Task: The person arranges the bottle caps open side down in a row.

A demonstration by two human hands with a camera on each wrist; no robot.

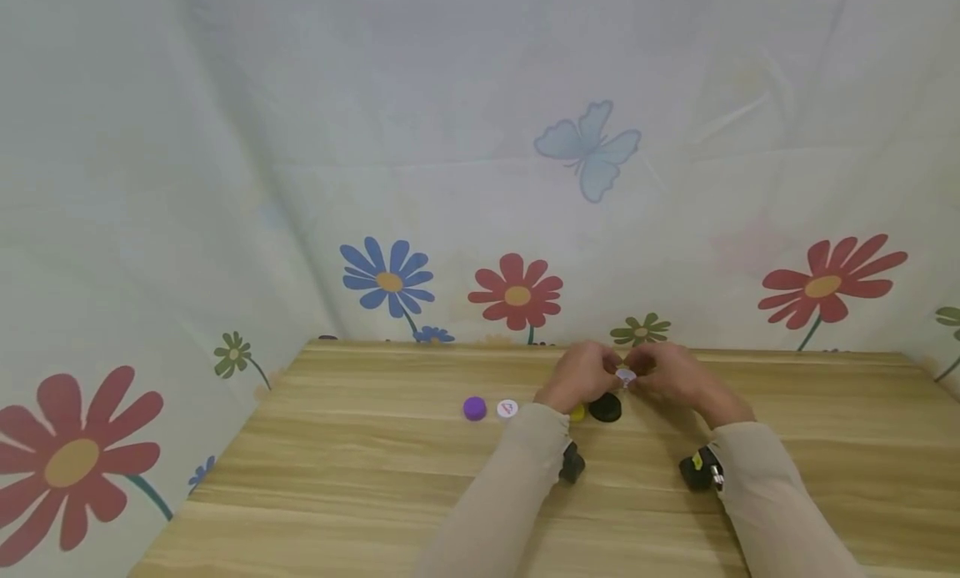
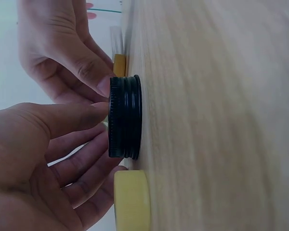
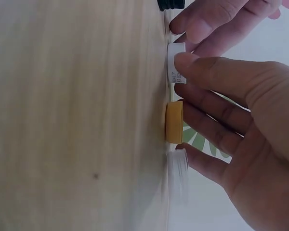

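In the head view, a small white cap [image 1: 626, 376] lies between the fingertips of both hands near the table's back edge. My right hand [image 3: 260, 96] pinches this white cap [image 3: 174, 71], which has dark print on its side, with the thumb on it. The fingertips of my left hand [image 1: 585, 376] are close beside the cap; its thumb is straight and its other fingers loosely bent. In the left wrist view, a ribbed black lid [image 2: 125, 118] hides those fingertips. A yellow cap [image 2: 132, 199] sits beside the black lid.
Farther right along the row are an orange cap [image 3: 174, 122] and a clear lid [image 3: 177, 175]. Left of the hands lie a purple cap [image 1: 475, 408] and a white cap with a red mark [image 1: 507, 409]. Behind the wooden table [image 1: 360, 478] hangs a flowered curtain [image 1: 450, 161].
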